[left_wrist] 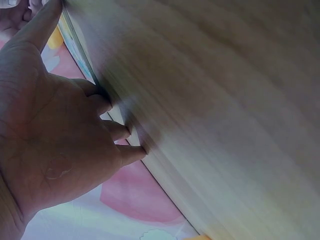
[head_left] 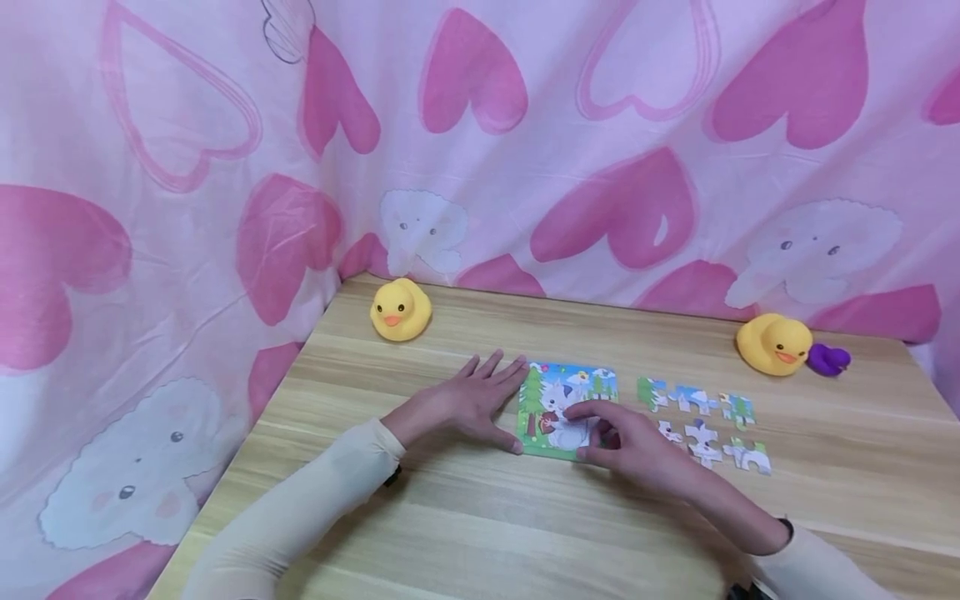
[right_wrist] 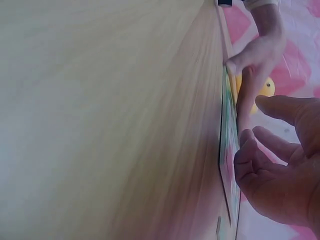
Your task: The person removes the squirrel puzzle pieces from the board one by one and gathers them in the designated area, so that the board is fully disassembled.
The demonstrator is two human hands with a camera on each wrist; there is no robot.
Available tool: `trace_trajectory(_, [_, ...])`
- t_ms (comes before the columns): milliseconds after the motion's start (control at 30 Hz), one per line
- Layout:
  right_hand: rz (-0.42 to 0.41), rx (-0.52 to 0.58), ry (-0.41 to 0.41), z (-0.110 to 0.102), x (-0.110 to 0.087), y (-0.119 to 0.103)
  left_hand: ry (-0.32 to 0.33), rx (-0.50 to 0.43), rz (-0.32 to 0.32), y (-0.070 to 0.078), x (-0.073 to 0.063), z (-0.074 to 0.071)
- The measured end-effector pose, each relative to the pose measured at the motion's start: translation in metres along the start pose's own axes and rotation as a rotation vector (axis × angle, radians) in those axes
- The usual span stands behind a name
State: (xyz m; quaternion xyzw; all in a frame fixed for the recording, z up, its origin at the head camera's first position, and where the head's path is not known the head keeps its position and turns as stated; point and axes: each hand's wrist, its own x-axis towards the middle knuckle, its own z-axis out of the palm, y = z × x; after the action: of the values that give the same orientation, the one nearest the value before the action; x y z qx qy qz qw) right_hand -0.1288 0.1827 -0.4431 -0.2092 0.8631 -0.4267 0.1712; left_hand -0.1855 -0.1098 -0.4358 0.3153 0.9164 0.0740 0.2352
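A square picture puzzle (head_left: 555, 392) with a white cartoon animal, trees and blue sky lies flat on the wooden table. At its left edge my left hand (head_left: 476, 404) rests with the fingers spread; the thumb is near the lower left corner. Over the lower right part of the puzzle is my right hand (head_left: 630, 442), index finger stretched over the picture and the other fingers bent. The right wrist view shows nothing held in that hand. Several loose jigsaw pieces (head_left: 705, 450) lie in two rows right of the puzzle, partly behind the right hand.
A yellow rubber duck (head_left: 402, 310) sits at the back left of the table (head_left: 450, 533). Another yellow duck (head_left: 774, 344) stands at the back right, beside a small purple duck (head_left: 829, 360). Pink cloth (head_left: 480, 192) with hearts hangs behind and along the left side.
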Motion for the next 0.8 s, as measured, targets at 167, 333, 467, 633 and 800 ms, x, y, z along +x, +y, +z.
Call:
trace_trajectory(167, [-0.031,-0.03,-0.035,0.01,0.011,-0.006,0.004,0.009,-0.01,0.001,0.002,0.001])
trace_trajectory(333, [-0.071,-0.096,-0.019,0.016,0.019,-0.008,0.003,0.015,-0.01,0.001,0.0,0.0])
trace_trajectory(467, [-0.085,-0.134,-0.006,0.021,0.023,-0.008,-0.002,0.019,-0.006,0.003,-0.001,0.0])
trace_trajectory(633, [-0.01,-0.182,0.033,0.027,0.028,-0.012,0.0,0.021,0.0,0.003,-0.002,-0.001])
trace_trajectory(800, [0.041,-0.226,0.05,0.029,0.032,-0.015,0.001,0.014,0.001,0.002,-0.001,-0.002])
